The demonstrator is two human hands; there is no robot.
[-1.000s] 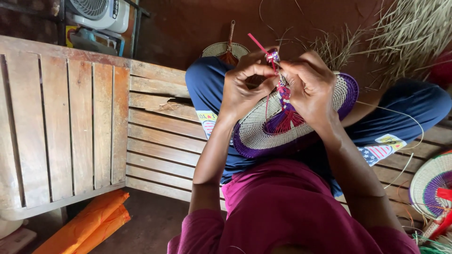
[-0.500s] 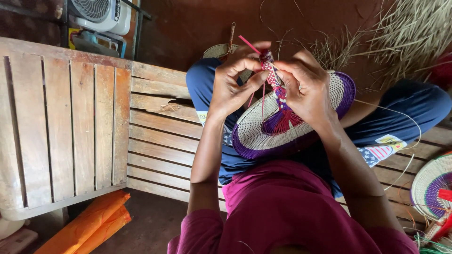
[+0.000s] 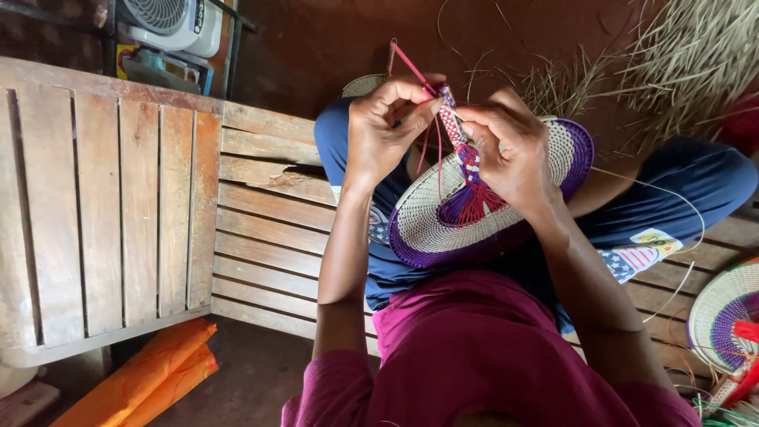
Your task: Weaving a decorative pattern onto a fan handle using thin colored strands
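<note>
Left hand (image 3: 387,130) sits at the upper centre of the frame, its fingers curled and its thumb and forefinger pressed together on a thin pink strand (image 3: 411,67) that runs up and to the left from the pinch. Right hand (image 3: 510,150) is just beside it to the right, fingers bent and closed around the top of the braided handle (image 3: 458,138), a narrow red, white and purple band. Both hands meet at that handle, nearly touching across it, so neither is clearly the nearer one.

From the hands, the handle's long axis runs downward and slightly right, ending in a tuft of red and purple strands at the middle of the woven fan (image 3: 443,225). That fan, pale with a purple rim, lies tilted across the person's lap, below and between the two forearms, resting on blue trousers (image 3: 672,190).

Farther out, a slatted wooden surface (image 3: 142,205) fills the left of the frame, with folded orange cloth (image 3: 142,375) below it at lower left. Loose dry straw (image 3: 680,55) spreads at upper right, a second woven fan (image 3: 723,316) lies at the right edge, and a white electric fan (image 3: 170,20) stands at upper left.
</note>
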